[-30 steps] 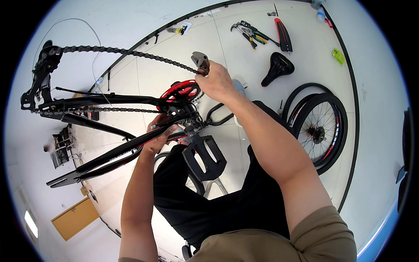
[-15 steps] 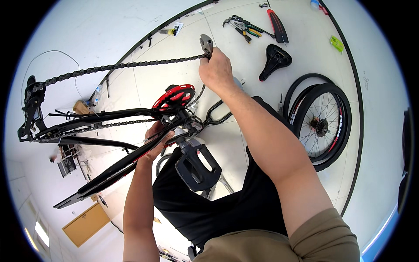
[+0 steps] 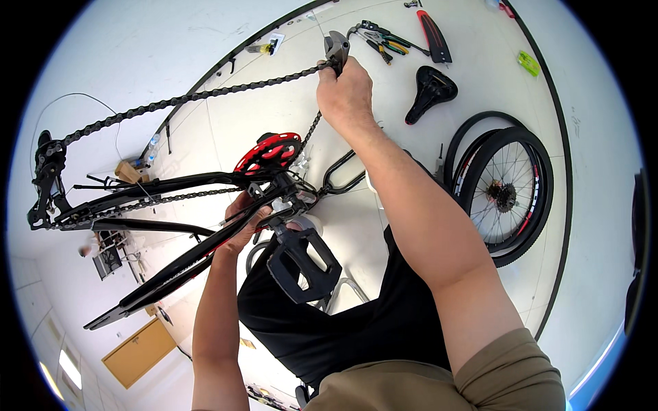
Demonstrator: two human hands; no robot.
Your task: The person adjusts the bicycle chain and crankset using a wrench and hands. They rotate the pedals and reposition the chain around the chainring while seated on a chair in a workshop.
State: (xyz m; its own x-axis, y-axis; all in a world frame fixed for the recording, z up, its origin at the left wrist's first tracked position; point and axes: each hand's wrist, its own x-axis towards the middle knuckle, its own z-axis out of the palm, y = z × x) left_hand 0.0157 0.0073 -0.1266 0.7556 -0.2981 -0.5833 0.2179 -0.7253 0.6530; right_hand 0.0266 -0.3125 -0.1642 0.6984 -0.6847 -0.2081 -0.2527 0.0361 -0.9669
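Observation:
My right hand (image 3: 346,96) is closed round a grey adjustable wrench (image 3: 336,49), whose head sticks out above my fist. The bicycle chain (image 3: 199,96) is pinched there too, stretched taut leftward to the rear derailleur (image 3: 49,164). Another run of it drops from my fist toward the red chainring (image 3: 269,152). With my left hand (image 3: 243,226) I grip the black bicycle frame (image 3: 175,274) near the crank; some fingers are hidden behind the tube. A black pedal (image 3: 303,266) hangs nearest me, over my lap.
At the far right lie a saddle (image 3: 432,92), a red and black mudguard (image 3: 434,38), and several hand tools (image 3: 387,42). Wheels with tyres (image 3: 507,195) rest at the right. A green packet (image 3: 528,63) is near the black floor border. A brown door (image 3: 139,350) shows lower left.
My right hand has moved farther away and slightly right, drawing the chain with it at a steeper slant. The pedal has shifted slightly left; my left hand keeps its grip on the frame.

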